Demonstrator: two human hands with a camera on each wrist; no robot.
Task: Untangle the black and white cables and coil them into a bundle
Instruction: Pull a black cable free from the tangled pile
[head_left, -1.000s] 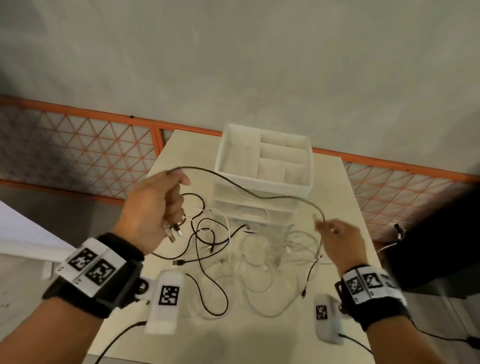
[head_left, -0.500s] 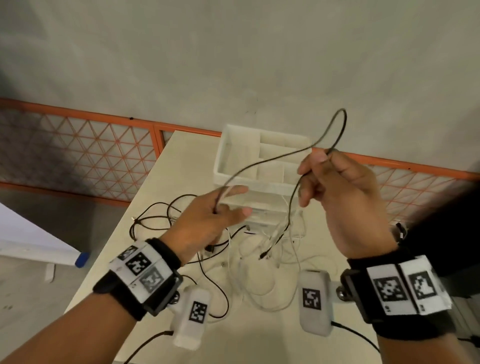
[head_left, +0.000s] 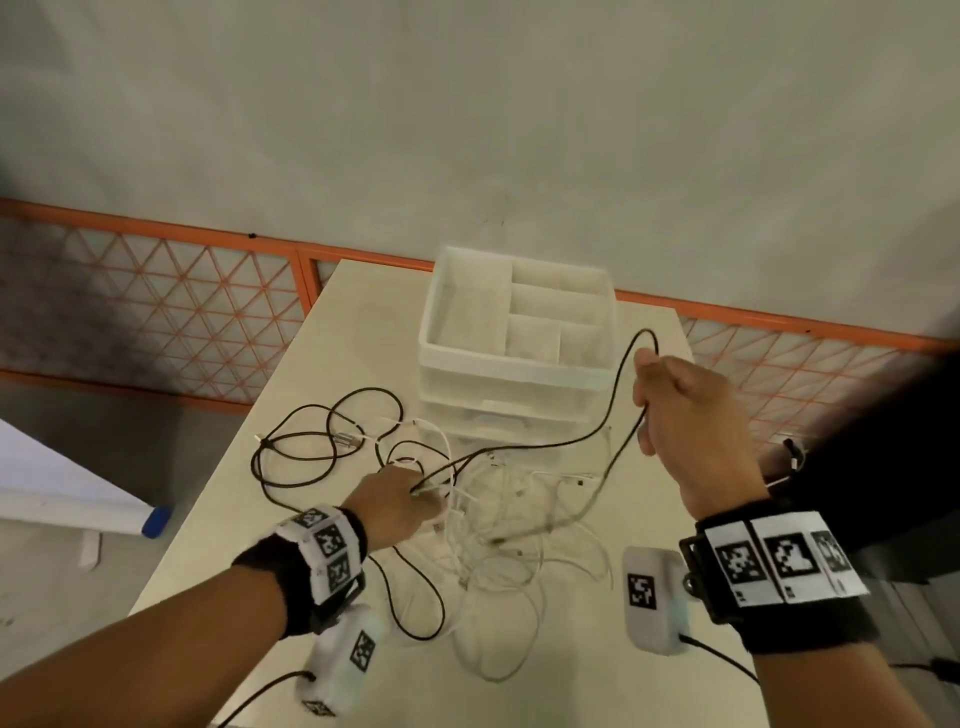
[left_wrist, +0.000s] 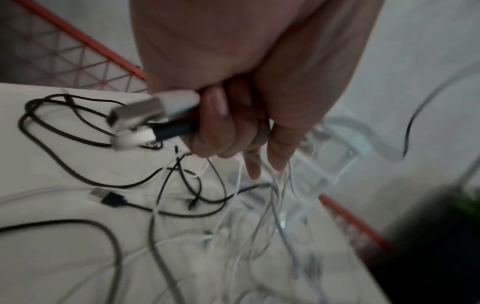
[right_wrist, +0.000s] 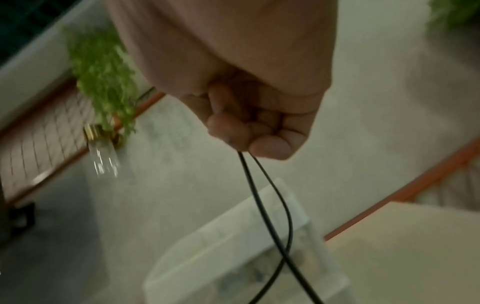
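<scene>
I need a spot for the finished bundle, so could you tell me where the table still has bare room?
Bare patches of the beige table: the far-left corner beside the white plastic drawer organiser, and the near edge between the wrists. The right strip past the right hand looks narrow. The middle is crowded: tangled black cables and white cables around the left hand.

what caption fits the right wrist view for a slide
Right hand grips a doubled black cable above the white organizer.

Head view overhead; wrist views close, sharing table (head_left: 363, 322).
</scene>
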